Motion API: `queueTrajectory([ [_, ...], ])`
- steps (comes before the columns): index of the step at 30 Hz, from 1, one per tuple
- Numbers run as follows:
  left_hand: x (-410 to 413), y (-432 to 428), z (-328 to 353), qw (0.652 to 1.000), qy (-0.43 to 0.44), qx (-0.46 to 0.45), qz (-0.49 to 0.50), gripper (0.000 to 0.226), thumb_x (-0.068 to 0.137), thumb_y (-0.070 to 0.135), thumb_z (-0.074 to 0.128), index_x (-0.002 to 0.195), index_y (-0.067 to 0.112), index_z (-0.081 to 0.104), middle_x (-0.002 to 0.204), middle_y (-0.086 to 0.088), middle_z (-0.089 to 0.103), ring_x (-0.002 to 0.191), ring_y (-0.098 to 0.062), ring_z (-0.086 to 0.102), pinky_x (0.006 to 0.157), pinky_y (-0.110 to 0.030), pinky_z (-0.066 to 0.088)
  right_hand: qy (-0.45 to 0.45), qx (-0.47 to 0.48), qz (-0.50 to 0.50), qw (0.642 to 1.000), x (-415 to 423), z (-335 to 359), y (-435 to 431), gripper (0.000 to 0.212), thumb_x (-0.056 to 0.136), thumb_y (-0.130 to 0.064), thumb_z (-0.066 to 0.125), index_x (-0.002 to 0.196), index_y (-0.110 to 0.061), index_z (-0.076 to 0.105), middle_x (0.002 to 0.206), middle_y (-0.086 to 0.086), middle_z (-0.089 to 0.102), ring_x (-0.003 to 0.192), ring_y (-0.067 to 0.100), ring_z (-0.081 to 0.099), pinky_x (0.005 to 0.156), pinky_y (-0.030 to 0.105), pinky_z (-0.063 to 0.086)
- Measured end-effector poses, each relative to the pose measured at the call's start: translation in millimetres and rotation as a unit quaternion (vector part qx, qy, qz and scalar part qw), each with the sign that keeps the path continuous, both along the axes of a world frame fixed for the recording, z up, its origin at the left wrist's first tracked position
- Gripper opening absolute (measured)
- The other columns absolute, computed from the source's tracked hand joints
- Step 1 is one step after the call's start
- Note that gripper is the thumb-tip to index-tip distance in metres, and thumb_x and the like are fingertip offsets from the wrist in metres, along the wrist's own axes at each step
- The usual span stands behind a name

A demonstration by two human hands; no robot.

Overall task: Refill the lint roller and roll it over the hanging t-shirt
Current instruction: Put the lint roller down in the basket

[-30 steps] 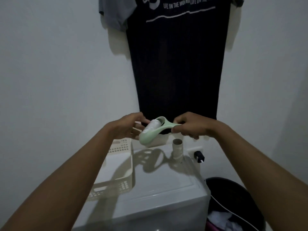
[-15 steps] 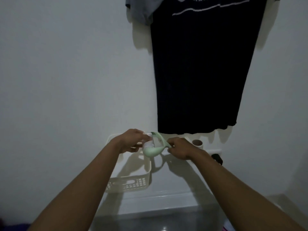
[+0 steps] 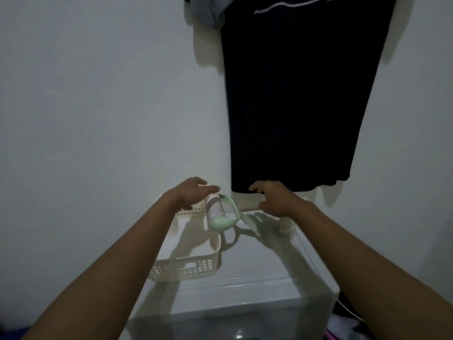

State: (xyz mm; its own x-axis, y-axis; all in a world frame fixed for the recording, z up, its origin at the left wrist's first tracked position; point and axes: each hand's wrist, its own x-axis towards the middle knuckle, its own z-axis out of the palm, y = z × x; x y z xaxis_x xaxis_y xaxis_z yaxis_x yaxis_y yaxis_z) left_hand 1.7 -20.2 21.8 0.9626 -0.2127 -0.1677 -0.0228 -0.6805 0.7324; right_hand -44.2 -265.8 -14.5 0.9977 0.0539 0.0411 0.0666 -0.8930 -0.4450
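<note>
The mint-green lint roller (image 3: 221, 223) with a white roll (image 3: 215, 208) on it hangs tilted above the white appliance, handle pointing right and down. My left hand (image 3: 192, 192) grips the top end of the roll with its fingertips. My right hand (image 3: 273, 198) is off the handle, fingers apart and curled, right at the lower left hem of the dark t-shirt (image 3: 294, 106) that hangs on the wall. I cannot tell whether it touches the cloth. A pale cardboard tube (image 3: 285, 227) stands partly hidden below my right hand.
A cream slotted basket (image 3: 186, 268) sits on the left of the white appliance top (image 3: 257, 271), below the roller. A grey garment (image 3: 206, 13) hangs beside the t-shirt. A dark bin with laundry (image 3: 343, 317) is at the lower right.
My right hand has let go of the roller's handle and moved up right to the shirt's hem. The roller now hangs from my left hand alone. The view has shifted left.
</note>
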Motion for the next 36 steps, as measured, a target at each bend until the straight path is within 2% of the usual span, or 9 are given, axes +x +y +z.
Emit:
queueTrajectory([
  [3, 0, -13, 13, 0.995, -0.094, -0.004, -0.013, 0.062, 0.091, 0.047, 0.069, 0.143, 0.017, 0.055, 0.149, -0.013, 0.054, 0.13, -0.027, 0.057, 0.099, -0.036, 0.047, 0.023, -0.081, -0.034, 0.996, -2, 10, -25, 0.065, 0.088, -0.023, 0.07, 0.148, -0.027, 0.047, 0.149, 0.008, 0.045, 0.129, 0.028, 0.053, 0.102, 0.041, 0.051],
  [6, -7, -39, 25, 0.99, -0.133, -0.027, -0.048, 0.056, 0.092, 0.045, 0.068, 0.142, 0.022, 0.057, 0.15, -0.013, 0.053, 0.135, -0.027, 0.054, 0.109, -0.039, 0.045, 0.094, -0.125, -0.055, 0.986, -12, -5, -40, 0.07, 0.088, -0.036, 0.072, 0.151, -0.025, 0.043, 0.15, 0.008, 0.04, 0.129, 0.031, 0.052, 0.103, 0.041, 0.049],
  [11, -21, -97, 28, 0.981, -0.151, -0.017, -0.119, 0.057, 0.094, 0.047, 0.065, 0.146, 0.027, 0.053, 0.154, -0.007, 0.05, 0.136, -0.026, 0.052, 0.107, -0.035, 0.043, 0.079, -0.052, -0.047, 0.994, -24, -39, -54, 0.05, 0.098, -0.023, 0.059, 0.144, -0.022, 0.04, 0.134, 0.016, 0.051, 0.116, 0.035, 0.056, 0.091, 0.039, 0.047],
  [15, -23, -145, 15, 0.982, -0.112, 0.005, -0.152, 0.057, 0.097, 0.042, 0.062, 0.149, 0.024, 0.049, 0.156, -0.008, 0.047, 0.137, -0.026, 0.052, 0.104, -0.033, 0.046, 0.077, -0.025, -0.055, 0.995, -27, -33, -82, 0.05, 0.095, -0.022, 0.064, 0.141, -0.023, 0.044, 0.134, 0.015, 0.054, 0.114, 0.032, 0.058, 0.091, 0.039, 0.05],
  [19, -19, -187, -11, 0.982, -0.067, 0.04, -0.171, 0.057, 0.1, 0.037, 0.058, 0.153, 0.02, 0.045, 0.155, -0.009, 0.048, 0.136, -0.026, 0.051, 0.094, -0.026, 0.039, 0.076, -0.023, -0.084, 0.993, -35, -27, -124, 0.053, 0.095, -0.021, 0.065, 0.144, -0.021, 0.043, 0.138, 0.014, 0.054, 0.117, 0.032, 0.057, 0.089, 0.036, 0.049],
  [23, -10, -222, -54, 0.975, -0.036, 0.113, -0.188, 0.066, 0.099, 0.04, 0.056, 0.157, 0.017, 0.037, 0.162, -0.012, 0.038, 0.141, -0.03, 0.047, 0.106, -0.031, 0.041, 0.091, -0.023, -0.132, 0.987, -49, -42, -166, 0.056, 0.093, -0.022, 0.068, 0.144, -0.02, 0.045, 0.134, 0.014, 0.058, 0.118, 0.033, 0.057, 0.089, 0.035, 0.047],
  [27, -3, -248, -107, 0.961, -0.026, 0.209, -0.179, 0.078, 0.098, 0.05, 0.051, 0.162, 0.016, 0.023, 0.17, -0.015, 0.016, 0.153, -0.039, 0.024, 0.121, -0.049, 0.028, 0.136, -0.015, -0.183, 0.973, -62, -81, -200, 0.056, 0.092, -0.019, 0.068, 0.144, -0.02, 0.046, 0.138, 0.013, 0.057, 0.121, 0.033, 0.057, 0.095, 0.038, 0.048],
  [30, -6, -257, -140, 0.959, -0.072, 0.231, -0.148, 0.074, 0.101, 0.05, 0.043, 0.163, 0.016, 0.02, 0.172, -0.014, 0.007, 0.156, -0.041, 0.007, 0.124, -0.054, 0.016, 0.168, -0.022, -0.22, 0.961, -70, -123, -215, 0.054, 0.088, -0.02, 0.066, 0.14, -0.024, 0.049, 0.138, 0.012, 0.057, 0.119, 0.035, 0.059, 0.094, 0.041, 0.051],
  [36, -9, -271, -180, 0.965, -0.173, 0.183, -0.074, 0.059, 0.103, 0.04, 0.038, 0.157, 0.016, 0.035, 0.168, -0.014, 0.019, 0.156, -0.04, 0.006, 0.125, -0.053, 0.006, 0.232, -0.035, -0.274, 0.933, -73, -216, -235, 0.043, 0.088, -0.017, 0.063, 0.128, -0.013, 0.05, 0.129, 0.018, 0.058, 0.111, 0.037, 0.06, 0.084, 0.039, 0.05],
])
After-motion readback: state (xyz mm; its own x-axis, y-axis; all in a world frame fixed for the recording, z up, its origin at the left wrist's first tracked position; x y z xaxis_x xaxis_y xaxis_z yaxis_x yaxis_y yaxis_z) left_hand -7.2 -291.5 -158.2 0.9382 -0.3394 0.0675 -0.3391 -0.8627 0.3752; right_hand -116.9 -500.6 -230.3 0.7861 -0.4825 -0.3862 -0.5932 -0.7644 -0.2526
